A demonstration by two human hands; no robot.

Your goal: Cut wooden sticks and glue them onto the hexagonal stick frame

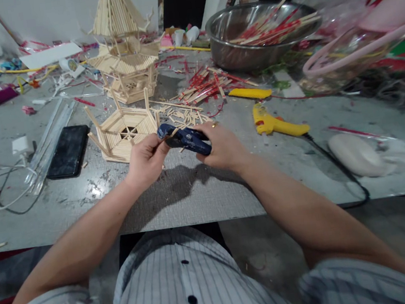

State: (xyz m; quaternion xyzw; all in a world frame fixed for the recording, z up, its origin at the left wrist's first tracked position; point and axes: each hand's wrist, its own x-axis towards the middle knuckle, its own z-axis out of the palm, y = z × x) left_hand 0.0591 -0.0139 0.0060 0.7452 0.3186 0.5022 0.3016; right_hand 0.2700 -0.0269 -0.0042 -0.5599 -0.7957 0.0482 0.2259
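My right hand (224, 147) is wrapped round the handles of a dark blue hand tool (192, 141), whose head points left. Pinched at that head, my left hand (147, 159) holds a thin wooden stick (174, 132), mostly hidden by fingers and tool. Just behind my left hand sits a hexagonal wooden stick frame (116, 151) with upright posts. A pagoda-like stick model (124, 61) stands farther back. Short cut stick pieces (179, 114) lie scattered beyond the tool.
A black phone (68, 151) lies at left near white cables. Toward the right are a yellow glue gun (280, 126) with its cord, a yellow cutter (250, 93) and a white rounded object (356, 155). Red-wrapped sticks (205, 85) lie before a steel bowl (250, 58).
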